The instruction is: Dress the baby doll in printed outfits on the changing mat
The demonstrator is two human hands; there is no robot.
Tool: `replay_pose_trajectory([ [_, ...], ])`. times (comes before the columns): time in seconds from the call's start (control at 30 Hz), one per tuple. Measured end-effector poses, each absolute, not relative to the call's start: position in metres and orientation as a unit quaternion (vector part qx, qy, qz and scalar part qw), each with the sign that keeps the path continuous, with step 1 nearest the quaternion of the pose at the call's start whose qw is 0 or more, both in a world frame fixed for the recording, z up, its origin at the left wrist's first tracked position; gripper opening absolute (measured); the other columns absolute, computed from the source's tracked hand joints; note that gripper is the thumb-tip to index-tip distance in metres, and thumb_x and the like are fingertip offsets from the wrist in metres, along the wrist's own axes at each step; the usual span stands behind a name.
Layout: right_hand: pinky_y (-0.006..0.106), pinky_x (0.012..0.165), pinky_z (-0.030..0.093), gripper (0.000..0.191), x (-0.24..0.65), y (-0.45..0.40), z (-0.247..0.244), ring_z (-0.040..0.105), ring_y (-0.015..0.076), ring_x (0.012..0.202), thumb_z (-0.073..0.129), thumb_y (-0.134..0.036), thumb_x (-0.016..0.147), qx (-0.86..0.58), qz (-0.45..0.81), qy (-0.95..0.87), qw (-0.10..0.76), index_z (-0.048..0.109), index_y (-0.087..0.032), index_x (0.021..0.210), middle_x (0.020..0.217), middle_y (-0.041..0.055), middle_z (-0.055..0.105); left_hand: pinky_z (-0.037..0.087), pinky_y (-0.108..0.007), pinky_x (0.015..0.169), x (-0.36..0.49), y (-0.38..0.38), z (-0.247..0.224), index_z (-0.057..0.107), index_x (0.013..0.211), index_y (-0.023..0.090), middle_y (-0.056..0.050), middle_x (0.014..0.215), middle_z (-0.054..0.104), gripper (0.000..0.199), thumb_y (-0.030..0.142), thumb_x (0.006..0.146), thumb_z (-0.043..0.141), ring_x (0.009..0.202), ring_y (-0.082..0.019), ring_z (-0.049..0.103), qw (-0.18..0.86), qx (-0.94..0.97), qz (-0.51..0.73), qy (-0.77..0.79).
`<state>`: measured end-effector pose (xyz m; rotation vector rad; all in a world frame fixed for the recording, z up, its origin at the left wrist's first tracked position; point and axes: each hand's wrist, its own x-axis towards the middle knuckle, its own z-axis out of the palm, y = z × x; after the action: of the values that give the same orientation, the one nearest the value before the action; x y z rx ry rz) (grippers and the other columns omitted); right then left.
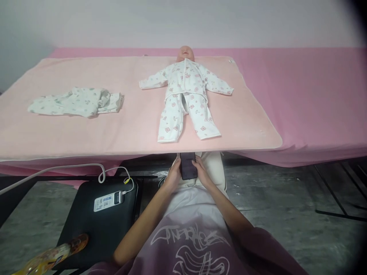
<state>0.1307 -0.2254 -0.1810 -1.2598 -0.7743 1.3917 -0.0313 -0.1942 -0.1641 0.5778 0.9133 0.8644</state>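
Note:
Between both hands, at the table's front edge and above my lap, is a dark phone (188, 166). My left hand (173, 175) grips its left side, and my right hand (202, 171) holds its right side with the thumb over the screen. Beyond them a baby doll (185, 53) lies face up on a light pink mat (132, 131). It wears a white patterned top (187, 78) and matching trousers (171, 118), with the arms spread. More white patterned clothing (76, 102) lies bunched on the mat at the left.
A darker pink cloth (309, 95) covers the table. At lower left, a black stool (86, 229) bears a white device (108, 201) with a cable (71, 166). A yellow-labelled bottle (53, 256) is beside it. Black metal legs (338, 214) stand at the right.

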Motion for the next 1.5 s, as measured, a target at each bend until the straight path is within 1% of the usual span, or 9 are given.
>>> replay_pose_trajectory([
  [0.17,0.051,0.126,0.050,0.065,0.136,-0.230,-0.179,0.066,0.0364,0.143,0.070,-0.052,0.085,-0.514,0.619,-0.273,0.527,0.065,-0.027,0.145,0.142,0.0083,0.077,0.051,-0.051,0.126,-0.033,-0.215,-0.148,0.068,0.154,0.028,-0.011,0.162,0.065,0.073,0.069,0.096,0.079,0.155,-0.037,0.056,0.810,0.218,0.392,0.378],
  [0.37,0.052,0.130,0.047,0.074,0.130,-0.237,-0.178,0.061,0.0335,0.149,0.070,-0.044,0.088,-0.500,0.615,-0.322,0.518,0.055,-0.033,0.159,0.154,0.0069,0.070,0.058,-0.064,0.119,-0.032,-0.231,-0.153,0.033,0.178,0.045,-0.009,0.173,0.055,0.088,0.053,0.102,0.077,0.153,-0.037,0.059,0.837,0.172,0.374,0.359],
  [0.5,0.051,0.140,0.033,0.067,0.141,-0.237,-0.184,0.044,0.0317,0.163,0.073,-0.047,0.093,-0.548,0.510,-0.445,0.492,0.059,-0.032,0.157,0.168,0.0083,0.056,0.056,-0.064,0.122,-0.039,-0.224,-0.165,0.036,0.177,0.049,-0.006,0.175,0.053,0.088,0.046,0.101,0.079,0.156,-0.037,0.057,0.832,0.191,0.375,0.361],
  [0.6,0.051,0.142,0.026,0.067,0.149,-0.235,-0.192,0.042,0.0317,0.165,0.076,-0.053,0.095,-0.541,0.496,-0.476,0.486,0.060,-0.031,0.157,0.169,0.0095,0.053,0.053,-0.063,0.125,-0.044,-0.217,-0.172,0.039,0.176,0.048,-0.006,0.176,0.052,0.088,0.045,0.099,0.081,0.158,-0.037,0.055,0.832,0.201,0.376,0.354],
  [0.73,0.054,0.140,0.032,0.080,0.148,-0.236,-0.198,0.042,0.0326,0.164,0.082,-0.060,0.093,-0.542,0.512,-0.459,0.483,0.053,-0.031,0.163,0.170,0.0101,0.052,0.051,-0.060,0.127,-0.045,-0.215,-0.176,0.036,0.178,0.048,-0.006,0.179,0.049,0.093,0.041,0.099,0.084,0.160,-0.036,0.054,0.835,0.210,0.372,0.346],
  [1.03,0.053,0.139,0.034,0.079,0.143,-0.239,-0.197,0.042,0.0333,0.162,0.083,-0.060,0.094,-0.556,0.495,-0.463,0.481,0.052,-0.033,0.162,0.170,0.0108,0.050,0.048,-0.062,0.129,-0.042,-0.218,-0.177,0.023,0.182,0.048,-0.011,0.175,0.053,0.113,0.042,0.093,0.091,0.155,-0.040,0.061,0.835,0.220,0.368,0.346],
  [1.17,0.051,0.135,0.040,0.078,0.141,-0.240,-0.199,0.044,0.0334,0.161,0.082,-0.060,0.095,-0.557,0.493,-0.460,0.485,0.052,-0.033,0.162,0.169,0.0105,0.050,0.049,-0.062,0.128,-0.042,-0.217,-0.178,0.022,0.182,0.050,-0.010,0.178,0.050,0.114,0.041,0.092,0.092,0.154,-0.040,0.062,0.832,0.222,0.367,0.351],
  [1.37,0.051,0.139,0.033,0.077,0.139,-0.239,-0.205,0.045,0.0324,0.160,0.082,-0.055,0.095,-0.556,0.468,-0.476,0.495,0.052,-0.031,0.162,0.167,0.0118,0.052,0.048,-0.062,0.129,-0.042,-0.218,-0.181,0.021,0.182,0.049,-0.010,0.178,0.049,0.109,0.039,0.096,0.088,0.153,-0.039,0.063,0.828,0.234,0.367,0.353],
  [1.5,0.051,0.140,0.031,0.067,0.142,-0.238,-0.207,0.044,0.0312,0.162,0.072,-0.056,0.101,-0.537,0.498,-0.451,0.510,0.055,-0.032,0.160,0.168,0.0094,0.053,0.048,-0.060,0.131,-0.040,-0.219,-0.178,0.027,0.181,0.047,-0.008,0.180,0.048,0.103,0.038,0.097,0.086,0.160,-0.036,0.054,0.817,0.230,0.376,0.371],
])
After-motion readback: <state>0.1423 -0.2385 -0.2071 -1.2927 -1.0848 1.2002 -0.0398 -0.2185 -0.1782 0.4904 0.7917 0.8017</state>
